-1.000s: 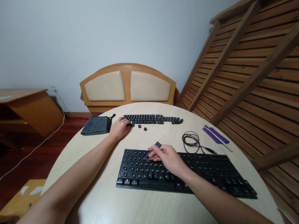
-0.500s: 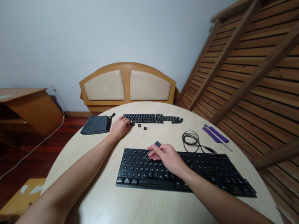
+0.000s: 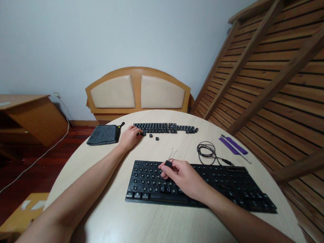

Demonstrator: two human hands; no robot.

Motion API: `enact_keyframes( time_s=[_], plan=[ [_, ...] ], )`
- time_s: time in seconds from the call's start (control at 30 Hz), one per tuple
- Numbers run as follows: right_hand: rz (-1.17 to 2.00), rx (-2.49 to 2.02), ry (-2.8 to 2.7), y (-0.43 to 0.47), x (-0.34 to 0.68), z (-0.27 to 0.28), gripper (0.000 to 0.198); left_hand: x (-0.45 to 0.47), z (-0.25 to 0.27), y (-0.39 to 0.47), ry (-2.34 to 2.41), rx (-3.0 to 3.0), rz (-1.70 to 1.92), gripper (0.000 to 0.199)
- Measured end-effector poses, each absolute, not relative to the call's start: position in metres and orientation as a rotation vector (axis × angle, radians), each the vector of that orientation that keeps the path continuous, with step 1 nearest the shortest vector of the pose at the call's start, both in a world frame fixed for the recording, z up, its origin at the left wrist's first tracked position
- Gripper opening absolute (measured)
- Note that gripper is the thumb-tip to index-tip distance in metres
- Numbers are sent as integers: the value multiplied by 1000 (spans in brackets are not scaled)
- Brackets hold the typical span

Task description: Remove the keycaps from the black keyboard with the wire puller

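My right hand (image 3: 183, 175) is closed around a keycap puller (image 3: 168, 163) with a black middle and thin wire loops, held over the left half of a black keyboard (image 3: 169, 198). Many keys there are off, leaving bare switch posts; several keycaps remain along the lower rows. At the far side of the table, my left hand (image 3: 129, 137) has its fingers curled at the left end of the rows of loose keycaps (image 3: 156, 127). Its fingertips are closed on a black keycap (image 3: 140, 133). Two single keycaps (image 3: 157, 138) lie just right of that hand.
A dark grey cloth (image 3: 103, 134) lies folded at the table's left edge. The keyboard's coiled cable (image 3: 207, 149) rests behind it. Purple strips (image 3: 232, 145) and a thin metal-shafted tool (image 3: 245, 158) are at the right. A slatted wooden frame (image 3: 276, 76) leans beyond the round table (image 3: 106, 215).
My right hand has turned the keycap puller, so its wire end now points more steeply away from me. My left hand stays nearly in place by the keycaps.
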State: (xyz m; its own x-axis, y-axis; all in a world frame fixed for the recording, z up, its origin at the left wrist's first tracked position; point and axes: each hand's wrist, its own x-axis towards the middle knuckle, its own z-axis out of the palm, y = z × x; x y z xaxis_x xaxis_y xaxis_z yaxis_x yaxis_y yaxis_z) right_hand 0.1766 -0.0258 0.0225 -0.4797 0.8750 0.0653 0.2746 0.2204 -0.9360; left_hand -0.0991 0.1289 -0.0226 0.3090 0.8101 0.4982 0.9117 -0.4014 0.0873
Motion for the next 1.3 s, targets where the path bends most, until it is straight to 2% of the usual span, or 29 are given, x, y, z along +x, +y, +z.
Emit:
enact_keyframes(
  time_s=[0.13, 0.43, 0.53, 0.83, 1.1, 1.3],
  plan=[
    [1145, -1106, -2044, -29, 178, 25, 30, -98, -21, 126, -1569, -2370, -735, 19],
    [1110, -1156, -2079, -28, 183, 27, 31, -76, 4, 99, -1473, -2501, -852, 17],
    [1118, -1163, -2114, -26, 187, 28, 33, -58, 18, 77, -1405, -2665, -842, 14],
    [1173, -1160, -2206, -24, 197, 42, 35, -27, 35, -16, -1489, -3382, -948, 19],
    [1179, -1157, -2266, -25, 201, 46, 37, -26, 29, -45, -1524, -3389, -721, 43],
    [1131, -1150, -2306, -23, 207, 46, 43, -17, 29, -47, -1495, -3321, -665, 36]
  ],
)
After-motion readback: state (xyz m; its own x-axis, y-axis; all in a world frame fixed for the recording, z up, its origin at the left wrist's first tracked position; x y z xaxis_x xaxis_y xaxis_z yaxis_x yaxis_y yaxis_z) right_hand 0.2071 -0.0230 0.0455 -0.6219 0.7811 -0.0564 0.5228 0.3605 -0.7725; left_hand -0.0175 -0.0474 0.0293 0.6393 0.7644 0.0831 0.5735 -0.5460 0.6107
